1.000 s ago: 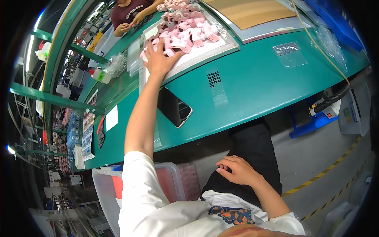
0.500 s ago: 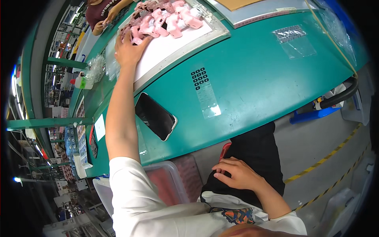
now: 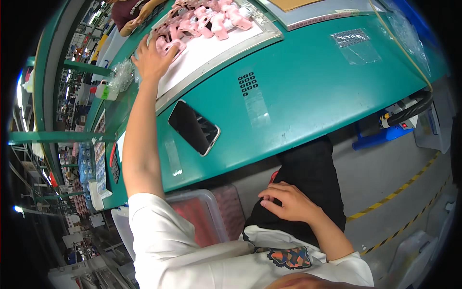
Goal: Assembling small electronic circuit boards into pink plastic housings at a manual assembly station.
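My left hand (image 3: pixel 153 61) reaches to the near left end of a heap of pink plastic housings (image 3: pixel 211 21) on a white-surfaced tray (image 3: pixel 204 53). Its fingers are spread, with the thumb apart, around a pink curved housing (image 3: pixel 173 47); touch is likely, but a firm grip does not show. My right hand (image 3: pixel 288 202) rests on my black-trousered thigh (image 3: pixel 308 173), fingers loosely bent and thumb apart, with nothing visible in it. A red object (image 3: pixel 273 177) shows just past its fingertips, mostly hidden.
On the green table lie a phone (image 3: pixel 194 127), a clear strip with black pads (image 3: pixel 248 84) and a clear bag (image 3: pixel 361 50). A bottle (image 3: pixel 105 91) stands left. Plastic bins (image 3: pixel 211 212) sit below the edge. Another person's hands (image 3: pixel 137 21) are beyond the tray.
My left hand has drawn back slightly leftward from the pink heap, its thumb now beside one curved housing. The view has shifted a little. My right hand stays on the thigh.
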Tool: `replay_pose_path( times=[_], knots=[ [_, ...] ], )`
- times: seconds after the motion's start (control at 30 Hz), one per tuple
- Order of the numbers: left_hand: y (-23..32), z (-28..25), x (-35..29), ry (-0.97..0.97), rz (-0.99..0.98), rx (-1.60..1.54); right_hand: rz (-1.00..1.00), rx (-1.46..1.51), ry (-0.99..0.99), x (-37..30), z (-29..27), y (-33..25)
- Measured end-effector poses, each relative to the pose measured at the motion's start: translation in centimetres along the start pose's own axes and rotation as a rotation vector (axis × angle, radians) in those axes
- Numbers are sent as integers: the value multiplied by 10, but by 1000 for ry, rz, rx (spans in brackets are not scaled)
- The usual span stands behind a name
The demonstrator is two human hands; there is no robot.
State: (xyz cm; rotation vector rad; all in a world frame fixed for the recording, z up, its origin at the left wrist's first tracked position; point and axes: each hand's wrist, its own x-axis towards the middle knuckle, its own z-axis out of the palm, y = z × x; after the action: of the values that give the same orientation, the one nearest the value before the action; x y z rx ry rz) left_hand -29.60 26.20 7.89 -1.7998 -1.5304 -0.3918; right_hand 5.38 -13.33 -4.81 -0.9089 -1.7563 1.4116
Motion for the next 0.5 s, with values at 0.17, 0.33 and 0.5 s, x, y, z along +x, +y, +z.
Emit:
replay_pose_path(
  times=[0.17, 0.33, 0.5],
  knots=[
    [-14, -78, -66, 21, 107, -623, -235, 215, 52, 12, -13, -11],
    [60, -201, -161, -306, -176, -1207, -611, -607, 438, 119, -63, -61],
    [128, -272, -211, -935, -410, -1569, -466, -1025, 448, 157, -93, -5]
  ],
)
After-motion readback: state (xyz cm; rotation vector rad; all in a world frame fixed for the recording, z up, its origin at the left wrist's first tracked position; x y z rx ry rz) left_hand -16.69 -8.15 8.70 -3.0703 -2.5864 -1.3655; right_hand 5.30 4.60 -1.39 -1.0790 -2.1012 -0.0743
